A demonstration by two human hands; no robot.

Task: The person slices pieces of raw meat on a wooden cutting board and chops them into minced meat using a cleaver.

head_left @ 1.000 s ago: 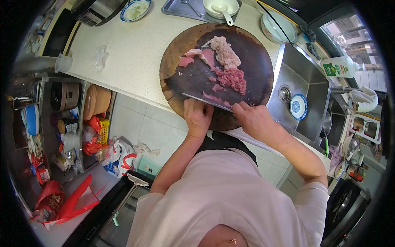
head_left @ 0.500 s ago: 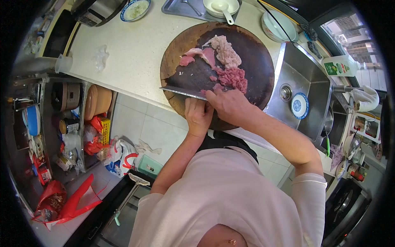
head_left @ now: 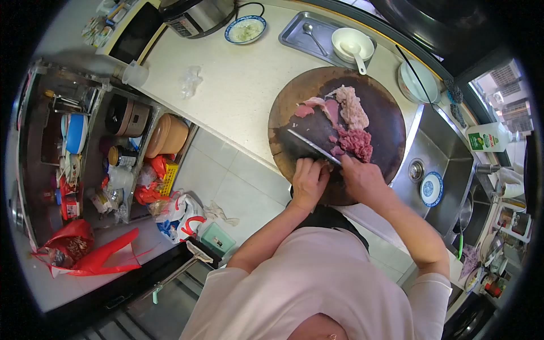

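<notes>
My right hand (head_left: 361, 180) is wrapped round the handle end of a knife (head_left: 313, 146), whose blade points up and left over the round wooden chopping board (head_left: 286, 102). Close below the blade, my left hand (head_left: 310, 181) has its fingers curled at the board's near edge; whatever lies under them is hidden. Beyond the blade are a heap of chopped red meat (head_left: 356, 143), a pale minced heap (head_left: 352, 107) and some pink slices (head_left: 330, 109), with small red bits near the knife.
A steel sink (head_left: 447, 164) holding a blue-patterned dish (head_left: 432, 189) is right of the board. Behind stand a tray (head_left: 294, 35) with a white bowl (head_left: 347, 39) and spoons, and a patterned plate (head_left: 245, 30). A plastic bag (head_left: 191, 81) lies on the counter (head_left: 226, 102).
The whole view has shifted, with the board now lower and further right. The knife has swung to a steeper slant, and my right hand has moved away from my left.
</notes>
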